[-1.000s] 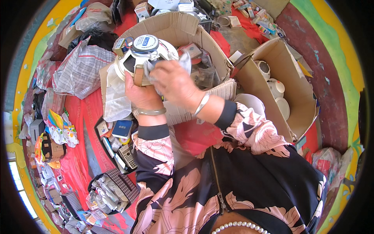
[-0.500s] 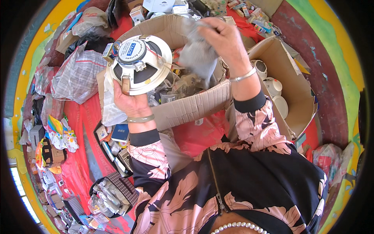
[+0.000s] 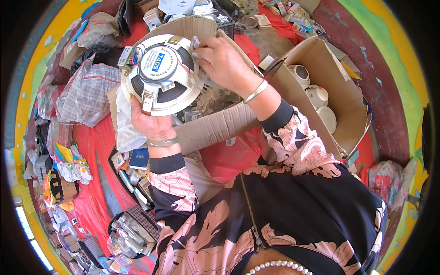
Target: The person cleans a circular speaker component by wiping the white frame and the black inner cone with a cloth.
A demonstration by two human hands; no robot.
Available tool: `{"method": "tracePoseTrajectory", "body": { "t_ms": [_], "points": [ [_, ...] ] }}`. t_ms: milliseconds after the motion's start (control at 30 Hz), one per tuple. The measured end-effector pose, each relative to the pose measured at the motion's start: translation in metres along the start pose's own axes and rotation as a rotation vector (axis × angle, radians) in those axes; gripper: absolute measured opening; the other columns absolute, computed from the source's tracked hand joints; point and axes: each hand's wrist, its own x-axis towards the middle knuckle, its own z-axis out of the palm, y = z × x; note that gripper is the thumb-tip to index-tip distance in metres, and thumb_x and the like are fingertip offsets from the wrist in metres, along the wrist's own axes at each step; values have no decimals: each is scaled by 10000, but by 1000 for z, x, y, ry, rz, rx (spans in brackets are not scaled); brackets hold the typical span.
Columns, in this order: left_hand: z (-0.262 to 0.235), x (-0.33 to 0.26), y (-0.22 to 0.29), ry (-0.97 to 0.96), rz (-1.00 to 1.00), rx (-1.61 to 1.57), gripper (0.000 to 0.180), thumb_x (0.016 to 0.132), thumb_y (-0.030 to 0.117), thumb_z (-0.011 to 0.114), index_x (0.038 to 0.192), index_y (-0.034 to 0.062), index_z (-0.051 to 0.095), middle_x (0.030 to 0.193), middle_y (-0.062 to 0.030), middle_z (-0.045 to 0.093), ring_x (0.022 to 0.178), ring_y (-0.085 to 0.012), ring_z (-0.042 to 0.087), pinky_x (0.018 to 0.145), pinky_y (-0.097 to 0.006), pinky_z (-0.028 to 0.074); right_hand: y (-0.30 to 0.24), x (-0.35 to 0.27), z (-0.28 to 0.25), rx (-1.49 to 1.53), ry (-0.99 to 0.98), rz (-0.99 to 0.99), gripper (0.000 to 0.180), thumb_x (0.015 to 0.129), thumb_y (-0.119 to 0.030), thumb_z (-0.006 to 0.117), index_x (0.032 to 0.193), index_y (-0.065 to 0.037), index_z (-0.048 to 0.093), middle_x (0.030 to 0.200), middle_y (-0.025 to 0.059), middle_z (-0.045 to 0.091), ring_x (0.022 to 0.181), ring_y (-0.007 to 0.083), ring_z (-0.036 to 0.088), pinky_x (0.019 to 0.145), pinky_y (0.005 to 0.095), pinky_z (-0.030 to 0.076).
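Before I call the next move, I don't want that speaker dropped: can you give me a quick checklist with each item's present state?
1. White speaker supported: ok, the left hand grips its lower rim.
2. Speaker's magnet side facing the camera: ok.
3. Right hand free: not ok, it holds a grey cloth at the speaker's right rim.
4. Coloured wires by the magnet clear of the cloth: ok, they sit at the opposite side.
5. Speaker's front undamaged: cannot tell, it faces away.
6. Right-hand cardboard box open on top: ok, with white round items visible inside.
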Motion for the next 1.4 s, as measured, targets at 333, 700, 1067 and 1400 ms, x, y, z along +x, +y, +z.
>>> {"method": "tracePoseTrajectory", "body": {
  "t_ms": [333,700,1067,1400],
  "points": [
    [-2,6,1,46,48,11,422,953,276,338,1288,33,423,1289,-129,482,1196,-299,438,1036,-483,297,15,2,-20,143,-480,356,183,784,-120,575,927,-27,641,905,125,617,820,267,607,742,323,480],
    [-5,3,-4,-56,-44,137,496,935,387,381,1270,24,429,1241,-124,511,1113,-271,505,958,-412,386,-87,-7,27,294,-111,-157,197,655,-23,644,851,-38,625,905,93,588,807,291,559,714,357,475],
    [0,-4,5,-141,78,137,471,827,72,582,1261,-5,414,1195,-131,527,1109,-276,513,959,-408,403,-36,14,-50,216,-447,266,116,740,-88,587,833,-34,631,802,159,597,766,326,594,674,358,481],
    [6,-18,-27,-332,-126,305,382,853,71,538,1221,5,462,1142,-90,564,1053,-210,559,896,-334,454,-82,24,-22,58,269,-16,288,769,-92,637,1047,-20,610,1061,130,559,914,266,563,823,322,446]
  ]
}}
